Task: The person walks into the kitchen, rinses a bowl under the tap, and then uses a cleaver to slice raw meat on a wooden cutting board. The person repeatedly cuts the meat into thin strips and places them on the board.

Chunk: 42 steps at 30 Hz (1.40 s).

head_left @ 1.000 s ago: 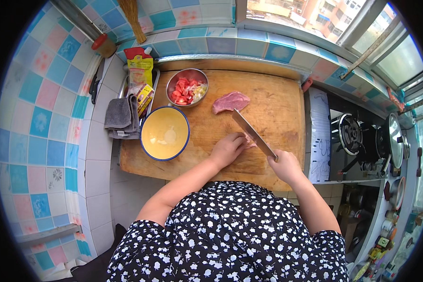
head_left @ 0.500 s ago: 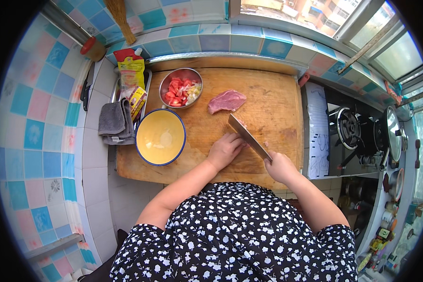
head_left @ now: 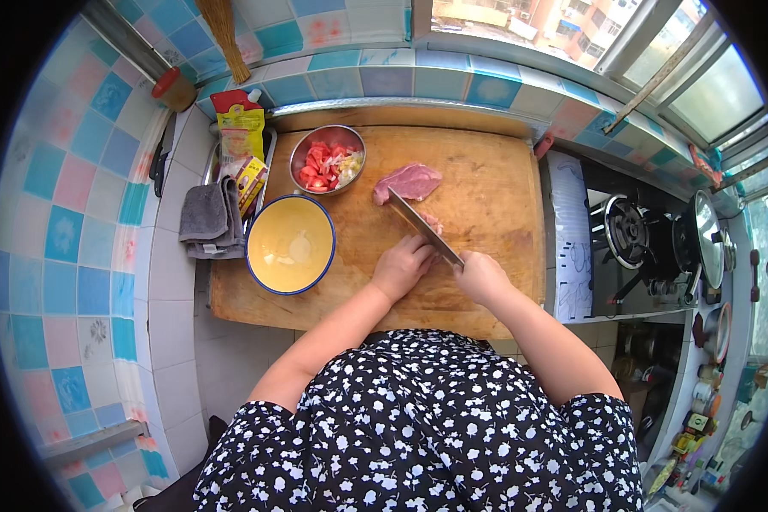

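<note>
My right hand [head_left: 482, 278] is wrapped round the handle of a cleaver [head_left: 423, 226], whose blade slants away to the far left over the board. Its far tip reaches the near edge of a raw slab of pink meat [head_left: 411, 181]. Close on the left of the blade, my left hand [head_left: 400, 267] rests on the cutting board [head_left: 495, 188] with fingers bent and drawn together. What lies under those fingertips is hidden. Just beyond the blade, small cut meat pieces [head_left: 433, 222] show.
On the board's left stand a metal bowl [head_left: 295, 177] of chopped red and whitish pieces and a yellow, blue-rimmed bowl [head_left: 292, 247]. Farther left are a grey cloth [head_left: 206, 218] and a tray of packets [head_left: 241, 132]. A gas stove [head_left: 625, 230] stands to the right.
The cleaver and my right hand have shifted left, bringing the blade's tip to the slab's edge. My left hand stays nearly in place beside the blade.
</note>
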Each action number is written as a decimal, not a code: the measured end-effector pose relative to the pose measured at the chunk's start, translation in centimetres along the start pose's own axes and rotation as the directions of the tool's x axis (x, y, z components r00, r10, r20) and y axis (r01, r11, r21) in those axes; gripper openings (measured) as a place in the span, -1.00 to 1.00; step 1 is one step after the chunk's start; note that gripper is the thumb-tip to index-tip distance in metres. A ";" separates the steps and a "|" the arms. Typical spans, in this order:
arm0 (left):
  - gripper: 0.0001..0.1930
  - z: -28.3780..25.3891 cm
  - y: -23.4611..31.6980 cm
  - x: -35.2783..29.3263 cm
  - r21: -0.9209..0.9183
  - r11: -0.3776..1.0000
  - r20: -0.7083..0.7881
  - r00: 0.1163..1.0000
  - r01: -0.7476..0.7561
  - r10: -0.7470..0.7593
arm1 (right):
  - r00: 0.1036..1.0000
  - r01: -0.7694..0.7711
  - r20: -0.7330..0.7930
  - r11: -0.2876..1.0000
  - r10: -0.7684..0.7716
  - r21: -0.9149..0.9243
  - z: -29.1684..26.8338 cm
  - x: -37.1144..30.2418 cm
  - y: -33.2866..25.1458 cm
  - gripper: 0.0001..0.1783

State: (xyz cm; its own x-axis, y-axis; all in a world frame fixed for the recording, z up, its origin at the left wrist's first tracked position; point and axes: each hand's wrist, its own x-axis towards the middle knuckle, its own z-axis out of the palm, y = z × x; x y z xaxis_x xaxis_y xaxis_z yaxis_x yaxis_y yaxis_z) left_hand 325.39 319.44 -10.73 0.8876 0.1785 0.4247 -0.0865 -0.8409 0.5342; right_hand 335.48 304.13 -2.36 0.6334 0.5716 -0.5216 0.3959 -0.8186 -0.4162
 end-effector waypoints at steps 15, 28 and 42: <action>-0.78 -1.9 0.8 -1.0 -0.022 0.997 -0.010 0.997 -0.076 0.076 | 0.984 0.020 -0.176 0.994 0.000 0.109 1.3 -1.7 3.8 -0.67; -0.86 -1.2 0.2 -1.3 -0.060 0.997 0.011 0.998 0.057 -0.057 | 0.999 -0.013 -0.048 0.999 0.015 0.037 -0.3 -5.1 1.5 -0.66; -0.88 -0.5 0.3 -1.3 -0.085 0.994 -0.050 0.997 0.063 -0.067 | 0.999 -0.022 0.028 0.998 0.024 -0.062 0.1 -1.3 -1.2 -0.66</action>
State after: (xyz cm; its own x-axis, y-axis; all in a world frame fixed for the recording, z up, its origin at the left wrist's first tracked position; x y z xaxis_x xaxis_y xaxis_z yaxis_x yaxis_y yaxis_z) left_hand 323.99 319.19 -10.70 0.8679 0.2596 0.4236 -0.0688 -0.7817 0.6198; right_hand 334.13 304.36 -1.25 0.6238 0.5533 -0.5520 0.4223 -0.8329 -0.3577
